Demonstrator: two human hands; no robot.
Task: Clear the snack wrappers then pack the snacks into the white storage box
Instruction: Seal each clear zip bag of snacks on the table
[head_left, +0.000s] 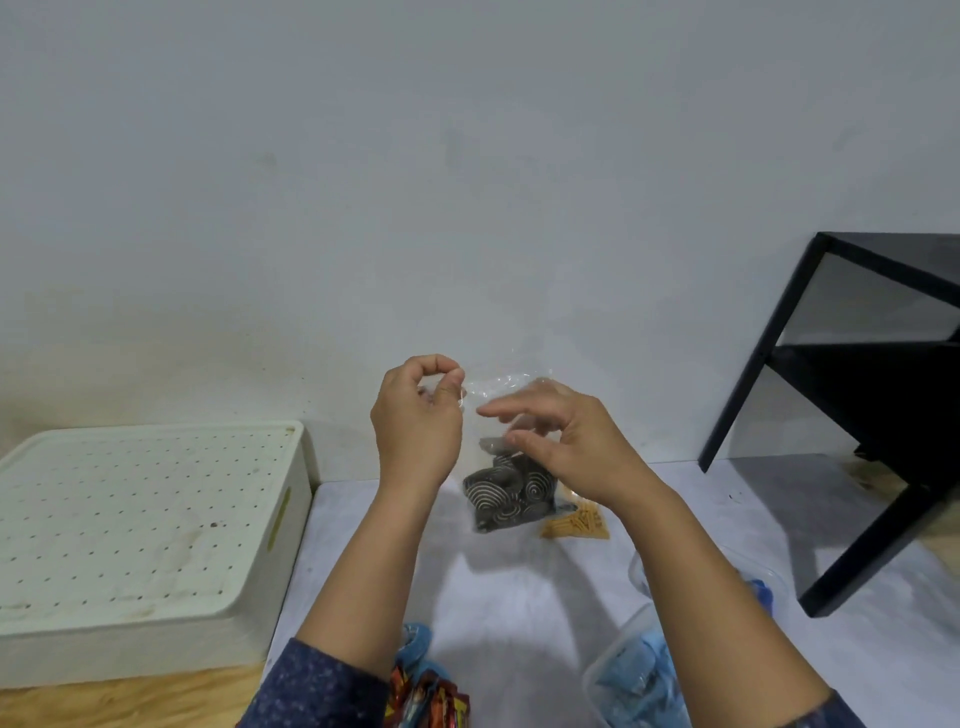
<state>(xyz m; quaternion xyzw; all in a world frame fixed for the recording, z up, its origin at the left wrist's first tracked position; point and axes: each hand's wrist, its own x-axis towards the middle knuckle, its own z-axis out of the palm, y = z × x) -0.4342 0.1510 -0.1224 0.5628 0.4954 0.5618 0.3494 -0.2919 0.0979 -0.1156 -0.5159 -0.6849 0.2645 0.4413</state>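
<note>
I hold up a clear plastic bag (506, 488) of dark round cookies with white spiral patterns above the white sheet on the floor. My left hand (415, 421) pinches the bag's top left edge between thumb and fingers. My right hand (561, 441) reaches over the bag's upper right side with fingers curled on the plastic. The white storage box (145, 525) with its dotted lid on sits at the left. Red and yellow snack packets (426, 701) lie at the bottom, between my forearms.
An orange snack packet (576, 525) lies on the white sheet (498, 597) behind the bag. A clear tub with blue packets (639, 675) stands under my right forearm. A black metal rack (872, 395) stands at the right against the white wall.
</note>
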